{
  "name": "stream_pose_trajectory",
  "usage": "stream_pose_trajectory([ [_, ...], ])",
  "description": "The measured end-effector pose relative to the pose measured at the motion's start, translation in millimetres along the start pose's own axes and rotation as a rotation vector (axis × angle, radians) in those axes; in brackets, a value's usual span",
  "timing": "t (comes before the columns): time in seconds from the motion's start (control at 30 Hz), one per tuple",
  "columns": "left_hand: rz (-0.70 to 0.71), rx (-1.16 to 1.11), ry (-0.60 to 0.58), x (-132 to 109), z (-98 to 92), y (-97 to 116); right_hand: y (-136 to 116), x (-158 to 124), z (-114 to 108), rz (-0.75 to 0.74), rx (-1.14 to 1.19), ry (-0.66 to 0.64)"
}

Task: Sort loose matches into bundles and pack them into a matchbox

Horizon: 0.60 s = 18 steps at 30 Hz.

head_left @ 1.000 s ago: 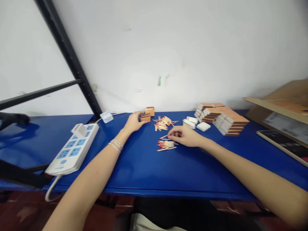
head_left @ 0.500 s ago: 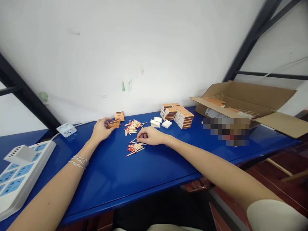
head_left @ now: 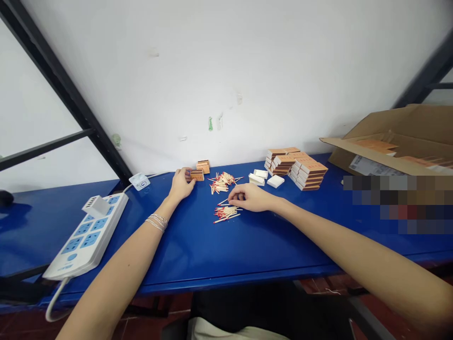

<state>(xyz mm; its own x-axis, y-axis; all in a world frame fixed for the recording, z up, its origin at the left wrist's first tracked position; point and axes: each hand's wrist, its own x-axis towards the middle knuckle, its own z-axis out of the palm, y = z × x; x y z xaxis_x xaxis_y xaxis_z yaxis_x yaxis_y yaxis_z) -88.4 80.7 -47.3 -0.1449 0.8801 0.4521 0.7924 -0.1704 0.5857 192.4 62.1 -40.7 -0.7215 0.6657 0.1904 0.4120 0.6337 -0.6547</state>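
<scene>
My left hand (head_left: pixel 181 184) reaches far across the blue table (head_left: pixel 219 250) and its fingers close on a small orange matchbox (head_left: pixel 197 175). Another orange matchbox (head_left: pixel 203 165) sits just behind it by the wall. My right hand (head_left: pixel 249 197) rests with curled fingers over a small heap of red-tipped matches (head_left: pixel 226 214), pinching at them. A second, looser heap of matches (head_left: pixel 222 182) lies between my two hands.
Stacks of orange matchboxes (head_left: pixel 297 167) and a few white inner trays (head_left: pixel 266 178) sit to the right. An open cardboard box (head_left: pixel 396 146) stands at far right. A white and blue power strip (head_left: pixel 88 233) lies at left, near a black metal frame (head_left: pixel 67 89).
My head has swung, first right and then back toward the left, so the scene shifted in view. Both hands stay on the same matchbox and matches.
</scene>
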Motion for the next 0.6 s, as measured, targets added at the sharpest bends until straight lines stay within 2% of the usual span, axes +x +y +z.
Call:
stream_pose_trajectory([
  [0.2,0.010,-0.030,0.005,0.5,3.2,1.3,-3.3,-0.3,-0.1,0.008,-0.012,0.005],
  [0.37,0.057,0.060,0.063,0.7,3.0,-2.0,-5.4,-1.1,-0.3,0.002,-0.017,0.008],
  [0.6,0.048,0.048,0.009,0.1,4.4,-2.1,-4.7,-1.3,1.1,0.022,-0.031,-0.003],
])
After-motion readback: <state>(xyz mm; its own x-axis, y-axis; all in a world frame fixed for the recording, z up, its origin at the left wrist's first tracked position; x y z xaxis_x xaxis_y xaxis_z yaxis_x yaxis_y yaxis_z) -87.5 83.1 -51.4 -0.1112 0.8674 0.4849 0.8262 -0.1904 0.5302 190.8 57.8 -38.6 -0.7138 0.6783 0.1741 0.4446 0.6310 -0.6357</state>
